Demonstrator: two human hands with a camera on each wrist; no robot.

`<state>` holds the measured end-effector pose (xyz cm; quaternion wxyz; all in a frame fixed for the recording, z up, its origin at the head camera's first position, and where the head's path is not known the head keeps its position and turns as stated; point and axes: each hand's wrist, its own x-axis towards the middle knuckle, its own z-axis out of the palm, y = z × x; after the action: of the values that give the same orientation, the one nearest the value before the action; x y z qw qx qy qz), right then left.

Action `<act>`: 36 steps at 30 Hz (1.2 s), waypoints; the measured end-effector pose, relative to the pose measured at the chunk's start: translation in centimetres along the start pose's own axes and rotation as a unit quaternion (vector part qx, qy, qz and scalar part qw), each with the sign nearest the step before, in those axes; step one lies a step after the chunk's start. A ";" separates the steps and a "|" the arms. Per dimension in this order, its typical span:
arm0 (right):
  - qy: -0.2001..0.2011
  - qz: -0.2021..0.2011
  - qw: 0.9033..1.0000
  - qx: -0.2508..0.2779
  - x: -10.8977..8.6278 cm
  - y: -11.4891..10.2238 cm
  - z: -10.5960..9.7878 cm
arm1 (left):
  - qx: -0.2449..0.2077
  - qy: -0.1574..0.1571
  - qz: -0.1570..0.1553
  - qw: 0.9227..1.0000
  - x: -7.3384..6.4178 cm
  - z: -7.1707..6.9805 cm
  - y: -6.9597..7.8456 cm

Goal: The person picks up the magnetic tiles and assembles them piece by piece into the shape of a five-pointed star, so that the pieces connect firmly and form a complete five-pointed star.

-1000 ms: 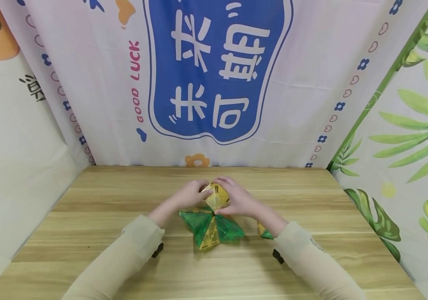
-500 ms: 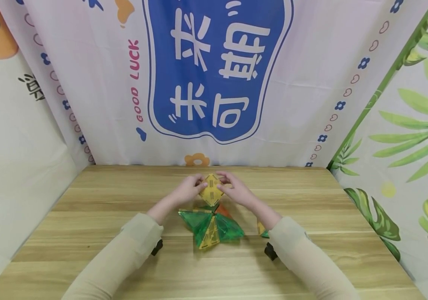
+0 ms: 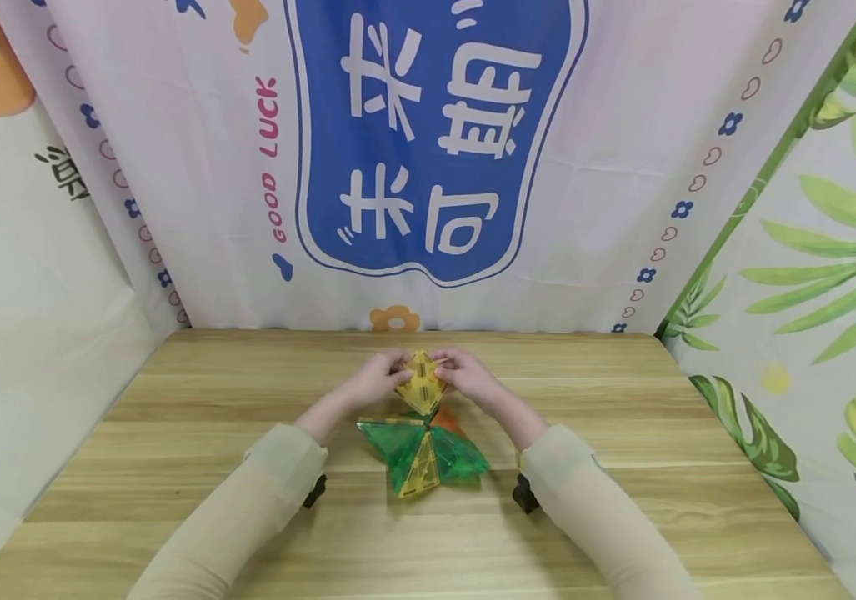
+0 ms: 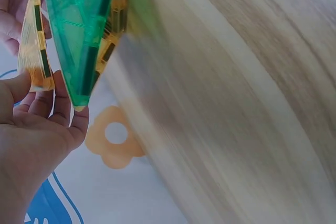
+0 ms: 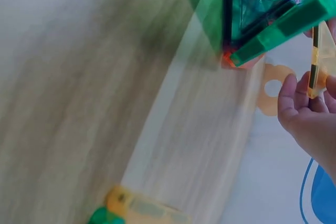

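Observation:
In the head view, both hands hold a diamond-shaped pair of yellow translucent magnetic tiles [image 3: 422,385] above the back of a star-like build of green and yellow magnetic tiles [image 3: 401,450]. My left hand [image 3: 377,379] pinches the left corner, thumb in front and fingers behind. At the right corner my right hand [image 3: 470,381] pinches likewise. The left wrist view shows the yellow tiles [image 4: 38,51] edge-on in the left hand [image 4: 39,135], close to a green tile [image 4: 79,30]. In the right wrist view the right hand [image 5: 315,124] grips their other side. An orange tile [image 3: 448,422] lies behind the build.
A small yellow and green tile piece [image 5: 142,209] lies on the wooden table [image 3: 247,400] to the right, mostly hidden by the right sleeve in the head view. A printed curtain [image 3: 232,167] hangs at the table's back edge.
The yellow tiles have lifted back from the build's centre and turned their face toward the head camera. My right hand has shifted from wrapping over them to pinching their corner; its forearm moved left.

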<state>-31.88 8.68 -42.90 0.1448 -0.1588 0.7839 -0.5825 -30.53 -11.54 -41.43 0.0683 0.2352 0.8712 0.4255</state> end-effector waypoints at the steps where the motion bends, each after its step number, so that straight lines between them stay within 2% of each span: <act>1: -0.009 0.003 1.000 0.006 0.2 0.1 0.0 | 0.000 -0.004 0.000 1.000 0.0 0.0 -0.1; 5: -0.041 0.020 0.999 0.030 0.6 0.7 0.1 | -0.008 -0.019 -0.007 1.000 0.1 0.2 -0.9; 10: -0.055 0.045 0.997 0.043 1.2 1.6 0.3 | -0.019 -0.032 -0.043 0.998 0.2 0.5 -1.8; 15: -0.060 0.058 0.996 0.007 1.7 2.3 0.5 | -0.017 -0.038 -0.062 0.997 0.2 0.7 -2.4; 23: -0.080 0.039 0.995 -0.036 1.7 2.4 0.8 | 0.002 -0.054 -0.078 0.995 0.1 0.9 -3.5; 29: -0.088 0.033 0.994 -0.054 1.0 2.2 0.2 | 0.011 -0.052 -0.100 0.994 0.0 0.9 -3.5; 31: -0.092 0.030 0.993 -0.063 0.7 2.2 -0.2 | 0.014 -0.052 -0.094 0.994 0.0 0.8 -3.4; 36: -0.100 0.004 0.989 -0.108 -0.5 1.8 -1.8 | 0.026 -0.062 -0.023 0.997 -0.3 0.6 -3.7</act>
<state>-32.33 10.91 -44.08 0.2071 -0.2276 0.8244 -0.4751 -31.35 -13.15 -44.68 0.1262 0.2425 0.8812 0.3856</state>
